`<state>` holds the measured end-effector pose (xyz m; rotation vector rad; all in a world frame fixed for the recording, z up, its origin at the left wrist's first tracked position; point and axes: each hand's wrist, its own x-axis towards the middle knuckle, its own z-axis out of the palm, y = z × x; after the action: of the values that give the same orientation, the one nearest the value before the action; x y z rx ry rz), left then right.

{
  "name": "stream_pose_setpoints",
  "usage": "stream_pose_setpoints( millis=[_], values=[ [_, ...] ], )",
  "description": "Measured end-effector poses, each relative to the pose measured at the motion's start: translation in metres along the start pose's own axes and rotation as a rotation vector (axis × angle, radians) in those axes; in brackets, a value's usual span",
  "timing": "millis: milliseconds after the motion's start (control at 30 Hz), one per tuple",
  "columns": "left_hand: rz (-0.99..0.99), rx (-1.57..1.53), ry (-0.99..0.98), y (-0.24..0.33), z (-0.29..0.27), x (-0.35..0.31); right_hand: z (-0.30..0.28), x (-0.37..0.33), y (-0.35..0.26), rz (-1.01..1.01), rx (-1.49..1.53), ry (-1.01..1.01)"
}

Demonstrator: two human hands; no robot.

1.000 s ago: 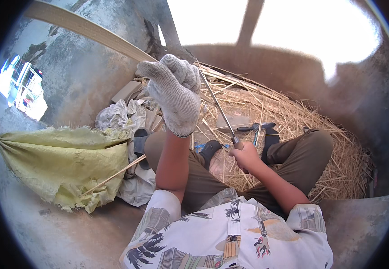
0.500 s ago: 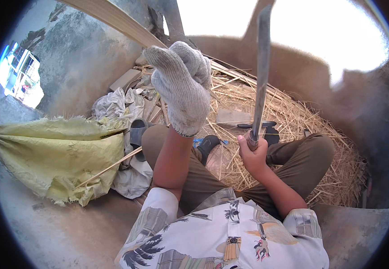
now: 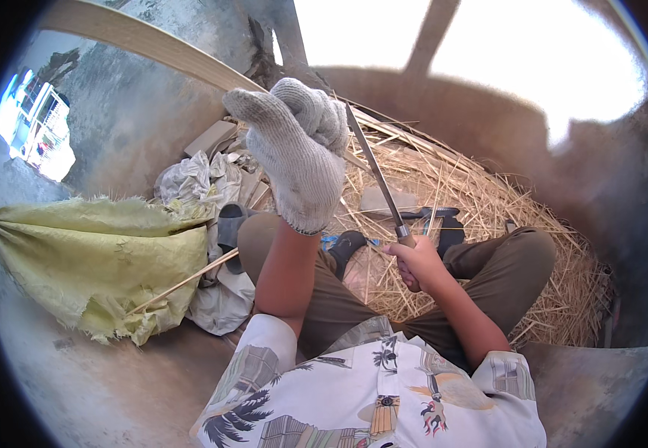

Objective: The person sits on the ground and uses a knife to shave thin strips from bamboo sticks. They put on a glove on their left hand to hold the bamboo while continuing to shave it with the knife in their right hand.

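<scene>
My left hand [image 3: 298, 160], in a grey-white knitted glove, is raised in front of me and closed around a long flat pale strip [image 3: 159, 48] of wood or bamboo. The strip runs from the upper left into the fist, and a short end pokes out on the fist's right side. My bare right hand [image 3: 425, 265] grips the handle of a long narrow knife [image 3: 377, 168]. Its blade leans up and leftward, the tip close beside the glove's right edge. Whether the blade touches the strip I cannot tell.
Straw-like shavings and thin slivers [image 3: 503, 231] cover the floor around my crossed legs. A dark-handled tool [image 3: 425, 213] lies by a grey block [image 3: 387, 200]. To the left are a yellow-green woven sack [image 3: 100, 254], a thin stick [image 3: 182, 281] and a grey slipper [image 3: 230, 224]. Walls curve around.
The knife has swung from upright to leaning left, its tip now beside the glove. My right hand has turned and dropped slightly. The gloved hand and strip have shifted a little left and down.
</scene>
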<state>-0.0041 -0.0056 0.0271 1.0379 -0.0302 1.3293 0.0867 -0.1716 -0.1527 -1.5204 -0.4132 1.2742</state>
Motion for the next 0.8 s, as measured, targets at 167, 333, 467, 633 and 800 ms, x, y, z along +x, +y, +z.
stream_pose_setpoints(
  millis=[167,333,467,633,800],
  values=[
    [0.038,-0.037,-0.085,0.008,-0.002,0.001,-0.010,-0.005,-0.013,0.162,0.309,-0.197],
    [0.000,0.039,0.055,-0.004,-0.008,0.009,0.002,-0.012,-0.016,-0.103,0.116,0.071],
    [0.021,0.060,0.046,-0.005,-0.009,0.006,0.005,-0.012,-0.004,-0.505,0.024,0.227],
    [0.039,0.015,-0.129,-0.006,0.000,-0.004,0.000,0.027,0.037,-0.456,-0.241,0.232],
    [0.015,-0.114,-0.174,-0.006,-0.002,-0.008,0.007,0.038,0.038,-0.288,-0.312,0.252]
  ],
)
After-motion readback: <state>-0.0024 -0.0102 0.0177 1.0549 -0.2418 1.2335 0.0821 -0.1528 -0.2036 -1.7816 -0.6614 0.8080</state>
